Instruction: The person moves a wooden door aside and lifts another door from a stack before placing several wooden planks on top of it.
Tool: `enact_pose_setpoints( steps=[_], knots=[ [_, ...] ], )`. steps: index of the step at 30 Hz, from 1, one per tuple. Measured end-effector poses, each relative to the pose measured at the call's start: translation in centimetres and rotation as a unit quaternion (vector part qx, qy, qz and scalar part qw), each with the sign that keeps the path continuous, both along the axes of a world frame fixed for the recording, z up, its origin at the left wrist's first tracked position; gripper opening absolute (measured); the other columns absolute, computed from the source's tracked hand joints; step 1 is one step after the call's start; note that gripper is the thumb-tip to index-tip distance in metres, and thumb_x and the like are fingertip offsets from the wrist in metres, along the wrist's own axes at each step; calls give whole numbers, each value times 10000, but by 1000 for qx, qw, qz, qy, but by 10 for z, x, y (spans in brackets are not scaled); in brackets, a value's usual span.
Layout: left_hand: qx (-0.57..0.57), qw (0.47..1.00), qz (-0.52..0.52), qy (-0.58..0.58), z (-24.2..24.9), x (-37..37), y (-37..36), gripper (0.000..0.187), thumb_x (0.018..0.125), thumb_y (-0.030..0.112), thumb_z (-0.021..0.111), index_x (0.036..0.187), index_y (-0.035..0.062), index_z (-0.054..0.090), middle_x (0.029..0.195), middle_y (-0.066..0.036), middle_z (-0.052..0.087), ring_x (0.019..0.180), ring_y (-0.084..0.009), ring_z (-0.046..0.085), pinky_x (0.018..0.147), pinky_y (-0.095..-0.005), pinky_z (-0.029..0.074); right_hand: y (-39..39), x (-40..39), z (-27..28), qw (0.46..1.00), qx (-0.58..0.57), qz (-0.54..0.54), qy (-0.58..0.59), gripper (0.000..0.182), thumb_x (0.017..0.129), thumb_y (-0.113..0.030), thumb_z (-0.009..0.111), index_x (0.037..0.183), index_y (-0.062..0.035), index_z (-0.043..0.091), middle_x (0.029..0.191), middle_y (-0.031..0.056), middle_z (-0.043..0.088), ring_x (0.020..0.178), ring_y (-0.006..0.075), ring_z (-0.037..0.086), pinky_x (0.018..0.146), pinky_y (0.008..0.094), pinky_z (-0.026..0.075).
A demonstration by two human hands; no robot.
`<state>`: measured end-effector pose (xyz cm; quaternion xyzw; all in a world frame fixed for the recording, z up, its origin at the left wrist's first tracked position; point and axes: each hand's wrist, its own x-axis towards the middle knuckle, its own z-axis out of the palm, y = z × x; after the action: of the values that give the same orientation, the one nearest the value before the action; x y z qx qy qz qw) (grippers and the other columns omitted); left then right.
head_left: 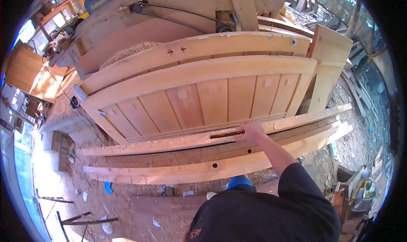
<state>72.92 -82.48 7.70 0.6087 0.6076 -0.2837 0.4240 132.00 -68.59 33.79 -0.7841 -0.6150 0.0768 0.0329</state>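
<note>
My right hand [252, 132] is closed over the edge of a long wooden beam [169, 143], fingers on top and thumb on the near side. Beside the thumb, a narrow dark reddish-brown strip [224, 134], perhaps a slot, runs along the beam. Closer to me lie more long timbers; the nearest timber [178, 171] has round dark holes in it. Behind the gripped beam leans a large panelled wooden door [212, 98] with a curved top rail and pale square patches. My left hand does not show.
Another wooden frame [237, 43] stands behind the door, next to a machine with a belt [178, 15] and a heap of shavings [131, 53]. Boards [326, 60] lean at the right. A dark metal stand [80, 218] and scraps lie on the dirt floor.
</note>
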Motion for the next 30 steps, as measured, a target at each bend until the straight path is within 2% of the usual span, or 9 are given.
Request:
enact_pose_setpoints(
  steps=[6,13,15,17,18,20,23,26,30],
  knots=[
    [-12,990,101,-93,44,25,35,512,916,342,606,1266,-27,542,1159,-154,616,1125,-287,550,959,-404,429,-6,-1,-2,1000,13,8,-4,766,659,-770,657,895,-41,659,907,133,685,889,340,663,821,452,517],
    [252,886,173,-348,331,89,138,549,856,285,696,1288,-17,541,1127,-109,628,1032,-249,587,852,-378,491,-5,2,-4,999,26,12,32,753,658,-761,667,898,-47,673,911,136,691,898,344,662,805,445,525],
    [408,823,115,-378,423,98,157,565,839,269,721,1294,-14,541,1117,-96,632,1005,-238,598,822,-370,509,-4,3,2,999,14,14,31,765,652,-769,666,904,-46,677,907,142,694,896,351,663,806,450,524],
    [660,642,26,-389,502,96,160,604,752,318,768,1205,-32,577,1083,-138,618,976,-257,590,853,-386,478,-5,0,5,1000,4,6,26,782,647,-779,664,906,-42,679,902,150,696,891,358,665,810,457,522],
    [702,599,-83,-377,550,81,155,491,822,311,642,1191,-8,591,1104,-100,606,988,-230,568,871,-379,454,-5,-1,5,1000,5,4,19,790,643,-785,662,906,-41,680,899,154,697,889,358,666,811,457,522],
    [829,439,-129,-322,615,58,138,417,876,407,521,957,9,617,978,-104,582,950,-264,550,826,-402,425,-5,-1,2,1000,5,2,3,806,637,-797,658,906,-38,684,893,163,698,886,359,669,813,458,522],
    [777,302,-384,-398,687,103,126,358,878,370,547,980,39,642,993,-115,616,985,-299,567,893,-446,397,-7,0,1,1000,18,6,18,818,632,-807,651,905,-36,685,901,171,697,888,359,670,819,456,523],
    [765,230,-485,-355,699,134,118,363,879,376,546,974,39,640,984,-113,613,970,-292,565,874,-437,398,-5,1,3,1000,-7,26,-4,853,671,-841,580,989,-55,675,941,172,709,910,353,683,826,463,532],
    [755,204,-527,-332,695,149,116,369,881,385,544,966,39,638,973,-110,608,951,-284,563,850,-425,400,-7,-4,8,1000,23,15,0,802,641,-797,654,889,-34,677,905,187,692,889,358,669,810,452,522]
  ],
)
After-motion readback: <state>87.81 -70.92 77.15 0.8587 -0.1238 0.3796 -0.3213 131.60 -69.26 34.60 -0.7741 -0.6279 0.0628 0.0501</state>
